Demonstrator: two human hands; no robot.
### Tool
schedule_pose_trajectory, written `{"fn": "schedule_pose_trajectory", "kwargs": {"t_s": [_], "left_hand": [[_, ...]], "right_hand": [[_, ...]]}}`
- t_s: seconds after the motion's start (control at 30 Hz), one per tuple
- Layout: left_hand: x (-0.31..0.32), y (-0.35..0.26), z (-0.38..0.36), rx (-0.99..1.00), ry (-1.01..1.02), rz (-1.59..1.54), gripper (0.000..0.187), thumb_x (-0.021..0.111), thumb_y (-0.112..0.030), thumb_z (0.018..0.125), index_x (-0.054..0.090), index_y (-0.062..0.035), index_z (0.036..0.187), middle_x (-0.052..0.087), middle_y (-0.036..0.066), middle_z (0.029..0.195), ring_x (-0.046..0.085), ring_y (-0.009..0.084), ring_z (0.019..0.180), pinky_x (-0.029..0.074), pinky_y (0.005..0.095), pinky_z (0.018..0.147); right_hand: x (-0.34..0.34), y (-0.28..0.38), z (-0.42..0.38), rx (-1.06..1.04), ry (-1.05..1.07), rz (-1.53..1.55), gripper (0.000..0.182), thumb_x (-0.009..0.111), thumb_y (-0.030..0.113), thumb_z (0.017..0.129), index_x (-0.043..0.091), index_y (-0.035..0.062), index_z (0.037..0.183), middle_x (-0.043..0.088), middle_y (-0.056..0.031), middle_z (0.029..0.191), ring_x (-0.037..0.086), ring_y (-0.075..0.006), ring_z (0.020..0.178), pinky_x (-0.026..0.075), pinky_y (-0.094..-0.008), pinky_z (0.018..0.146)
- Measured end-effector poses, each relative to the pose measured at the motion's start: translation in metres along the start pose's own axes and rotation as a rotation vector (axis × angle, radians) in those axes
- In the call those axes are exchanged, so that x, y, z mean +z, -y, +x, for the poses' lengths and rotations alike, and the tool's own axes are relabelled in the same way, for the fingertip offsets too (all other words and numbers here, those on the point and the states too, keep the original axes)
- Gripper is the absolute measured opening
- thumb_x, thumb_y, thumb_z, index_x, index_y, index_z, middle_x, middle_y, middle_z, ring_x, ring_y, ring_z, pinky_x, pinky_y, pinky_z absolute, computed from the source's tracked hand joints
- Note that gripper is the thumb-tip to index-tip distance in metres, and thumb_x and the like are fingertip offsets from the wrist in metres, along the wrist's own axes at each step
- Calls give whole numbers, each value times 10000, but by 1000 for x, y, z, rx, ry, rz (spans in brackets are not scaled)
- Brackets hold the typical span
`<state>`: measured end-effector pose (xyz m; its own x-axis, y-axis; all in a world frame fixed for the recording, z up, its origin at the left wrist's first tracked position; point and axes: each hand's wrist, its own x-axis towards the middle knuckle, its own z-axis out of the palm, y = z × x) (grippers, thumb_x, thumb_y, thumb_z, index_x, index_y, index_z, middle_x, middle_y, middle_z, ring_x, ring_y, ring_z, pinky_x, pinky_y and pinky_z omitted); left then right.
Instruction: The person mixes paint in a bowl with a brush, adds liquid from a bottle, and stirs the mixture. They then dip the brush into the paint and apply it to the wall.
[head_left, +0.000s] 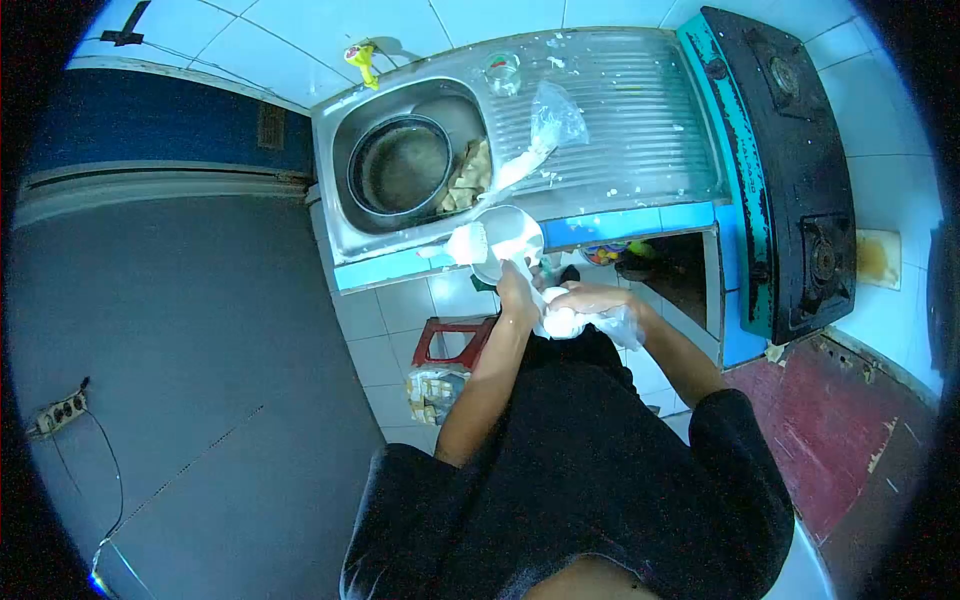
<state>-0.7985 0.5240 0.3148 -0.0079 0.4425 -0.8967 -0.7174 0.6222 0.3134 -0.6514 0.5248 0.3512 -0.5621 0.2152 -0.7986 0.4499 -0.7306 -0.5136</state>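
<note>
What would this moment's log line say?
left hand: at plastic bag | right hand: holding bag | dark pot: in sink | stove: far right

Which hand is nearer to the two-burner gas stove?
Right: the right hand is to the left of the gas stove; the left hand is farther left.

The left hand (516, 292) is at a clear plastic bag (545, 322) of white stuff, the right hand (590, 298) gripping it too, beside a white container (508, 236) near the steel sink (340, 215).
</note>
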Motion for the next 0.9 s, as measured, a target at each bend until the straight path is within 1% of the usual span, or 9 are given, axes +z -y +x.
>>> {"fn": "schedule_pose_trajectory", "kwargs": {"t_s": [0.17,0.3,0.4,0.5,0.6,0.67,0.7,0.77,0.9], "left_hand": [[-6,2,8,-11,-40,-7,482,246,-442,981,529,-52,972,398,3,684,324,116,520,284,271,484],[-7,3,11,0,-39,39,517,258,-475,971,530,-41,1037,420,29,719,334,123,529,307,282,499],[-7,6,12,34,-92,60,528,273,-493,966,530,-39,1049,385,16,712,318,120,527,293,277,486],[-12,6,13,45,-1,22,523,301,-500,961,530,-40,1059,371,9,706,325,121,529,296,280,479],[-7,4,8,65,-36,35,488,338,-498,956,498,-40,1012,350,1,685,328,120,531,296,282,472],[-5,3,7,46,-74,-15,397,336,-421,979,515,-67,959,358,-4,668,317,120,524,280,282,482],[-9,6,12,45,-74,-15,397,336,-421,979,515,-67,959,358,-4,668,317,120,524,280,282,482],[-21,12,26,90,1,2,438,408,-499,937,396,-64,885,386,9,642,366,134,511,294,289,449],[-12,8,15,100,-46,-4,436,429,-494,931,400,-62,887,405,10,633,376,141,493,292,293,436]], "right_hand": [[1,3,0,-6,9,-34,601,642,396,741,529,-58,1118,540,-122,1004,540,-195,886,435,-304,730],[-1,-6,9,-35,44,-18,557,640,391,746,553,-45,1080,533,-115,1007,537,-184,879,432,-294,718],[0,-5,7,-71,-1,7,495,626,375,762,582,-28,1047,555,-93,956,543,-162,838,431,-280,689],[-2,-10,14,-79,31,-47,427,606,360,781,613,-2,1008,585,-60,861,552,-138,767,431,-272,652],[1,-16,18,-107,-19,17,375,596,344,784,641,12,952,598,-41,783,556,-130,713,431,-275,630],[1,-16,18,-154,-8,37,360,591,337,782,647,12,926,605,-40,767,561,-126,686,433,-275,610],[1,-17,19,-153,-8,37,360,591,337,782,647,12,926,605,-40,767,561,-126,686,433,-275,610],[-1,-20,23,-123,22,14,275,559,301,810,642,52,891,591,2,726,521,-93,631,395,-264,571],[-1,-25,29,-92,21,-12,264,551,293,814,650,56,876,586,11,703,518,-94,609,395,-262,563]]}}
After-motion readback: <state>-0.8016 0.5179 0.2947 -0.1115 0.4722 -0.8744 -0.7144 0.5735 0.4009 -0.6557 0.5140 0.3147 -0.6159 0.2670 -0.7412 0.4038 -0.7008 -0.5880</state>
